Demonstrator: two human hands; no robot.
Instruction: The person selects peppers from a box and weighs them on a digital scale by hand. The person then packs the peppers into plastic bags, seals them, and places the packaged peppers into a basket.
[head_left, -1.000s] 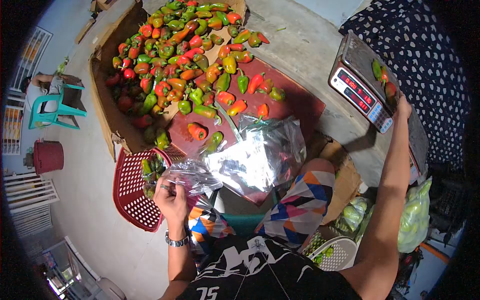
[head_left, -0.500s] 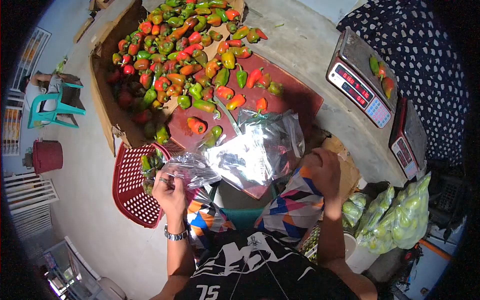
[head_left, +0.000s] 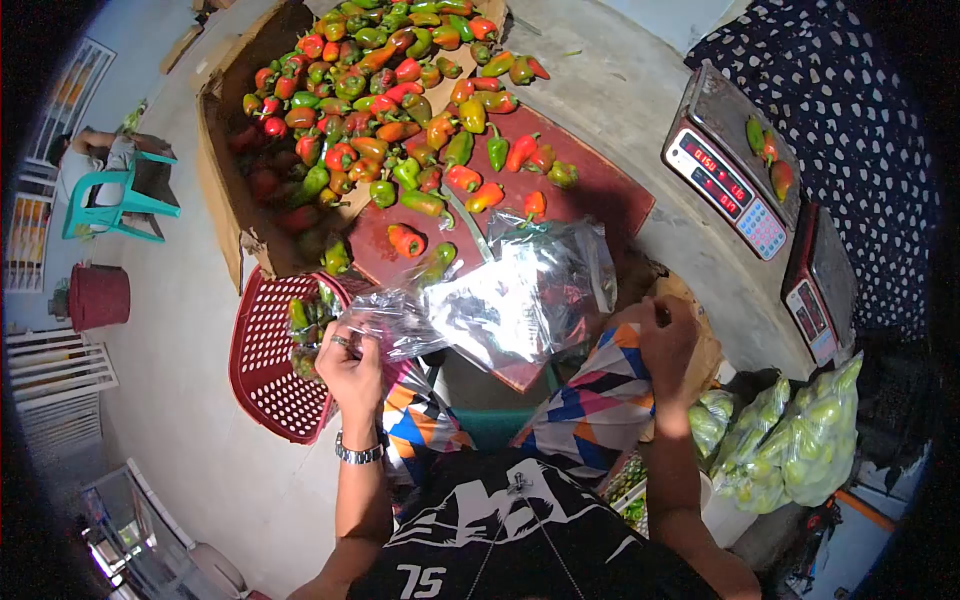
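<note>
My left hand [head_left: 350, 368] is closed on the gathered end of a clear plastic bag [head_left: 385, 325], above the rim of a red basket [head_left: 262, 375]. More clear plastic [head_left: 525, 300] lies on the red board [head_left: 600, 190], glaring in the light. My right hand [head_left: 667, 335] hovers by my right knee with its fingers curled; whether it holds anything is hidden. Several red and green peppers [head_left: 405, 240] lie on the board. Three or so peppers [head_left: 770, 150] rest on the digital scale [head_left: 725, 195], whose red display is lit.
A cardboard box [head_left: 222, 180] full of peppers stands at the upper left. A second scale [head_left: 810, 300] and bags of green produce [head_left: 800, 440] are at the right. A person [head_left: 90, 160] sits on a green chair [head_left: 110, 200] at the far left.
My right hand has left the peppers on the scale and come back to beside my right knee. My left hand has kept its hold on the plastic bag.
</note>
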